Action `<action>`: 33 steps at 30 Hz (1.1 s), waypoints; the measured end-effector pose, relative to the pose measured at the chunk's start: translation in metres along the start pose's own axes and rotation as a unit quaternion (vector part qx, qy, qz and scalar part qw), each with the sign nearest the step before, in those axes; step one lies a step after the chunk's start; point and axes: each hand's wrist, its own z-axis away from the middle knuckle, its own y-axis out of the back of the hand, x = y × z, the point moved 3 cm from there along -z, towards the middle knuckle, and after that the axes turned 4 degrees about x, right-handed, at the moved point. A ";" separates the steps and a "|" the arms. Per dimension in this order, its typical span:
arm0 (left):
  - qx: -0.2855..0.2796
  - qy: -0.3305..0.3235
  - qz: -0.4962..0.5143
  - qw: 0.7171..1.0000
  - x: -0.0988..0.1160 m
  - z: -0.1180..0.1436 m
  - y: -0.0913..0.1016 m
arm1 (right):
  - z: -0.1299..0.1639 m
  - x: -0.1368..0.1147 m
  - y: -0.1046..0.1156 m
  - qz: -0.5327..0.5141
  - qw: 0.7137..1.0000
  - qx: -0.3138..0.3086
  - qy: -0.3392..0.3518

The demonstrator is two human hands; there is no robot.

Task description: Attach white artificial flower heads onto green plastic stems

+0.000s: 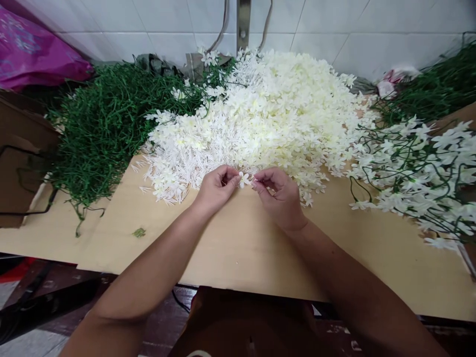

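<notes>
My left hand (pixel 216 187) and my right hand (pixel 278 194) meet over the wooden table (pixel 238 248), fingertips almost touching. Between them sits a small white artificial flower (pixel 244 179), pinched by the left thumb and forefinger. The right fingers pinch a thin white piece beside it; what it is I cannot tell. Just behind the hands lies a big heap of loose white petals and stamens (pixel 260 114).
A tangle of green plastic stems (pixel 107 119) lies at the left. Finished stems with white flowers (pixel 420 168) are piled at the right, more green stems (pixel 439 84) behind them. A cardboard box (pixel 18 158) stands far left, a pink bag (pixel 33 54) above it. A tiled wall is behind.
</notes>
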 end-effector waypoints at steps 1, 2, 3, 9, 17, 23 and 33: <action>0.000 -0.002 -0.003 1.000 0.000 0.000 -0.001 | 0.000 -0.001 0.000 -0.018 1.000 0.003 -0.016; -0.001 -0.004 -0.005 1.000 0.001 0.001 -0.001 | 0.000 -0.001 0.000 -0.032 0.999 0.003 -0.024; -0.003 -0.005 -0.006 1.000 0.001 0.002 -0.002 | 0.001 -0.001 0.000 -0.040 0.999 0.002 -0.025; -0.018 -0.004 -0.001 1.000 0.005 0.005 -0.006 | -0.001 0.005 -0.003 0.006 1.000 0.007 0.014; -0.018 0.007 0.024 1.000 0.004 0.006 -0.008 | -0.001 0.000 -0.003 0.069 0.991 0.027 0.112; -0.013 0.014 0.048 0.999 0.004 0.006 -0.008 | 0.002 -0.001 -0.005 0.100 0.976 0.032 0.192; -0.011 0.032 0.053 0.998 0.005 0.006 -0.009 | 0.002 -0.004 -0.006 0.107 0.967 0.046 0.225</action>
